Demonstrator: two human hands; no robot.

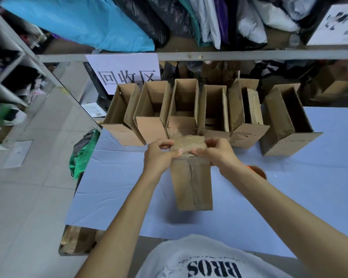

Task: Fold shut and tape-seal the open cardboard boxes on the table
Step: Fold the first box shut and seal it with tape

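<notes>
A tall cardboard box (192, 183) stands upright in the middle of the light blue table (119, 187), with old tape down its front. Its top flaps lie folded down. My left hand (161, 155) grips the top's left edge, fingers curled over it and thumb on the flap. My right hand (217, 152) grips the top's right edge the same way. Behind it stands a row of several open cardboard boxes (153, 113), flaps upright, from far left to far right (287, 121).
A tape roll (258, 171) with an orange core lies on the table just right of my right forearm. A paper sign (125, 71) hangs from the shelf rail behind the boxes. Green and dark cloth (82, 155) hangs off the table's left edge. Flattened cardboard (76, 239) lies under the near left corner.
</notes>
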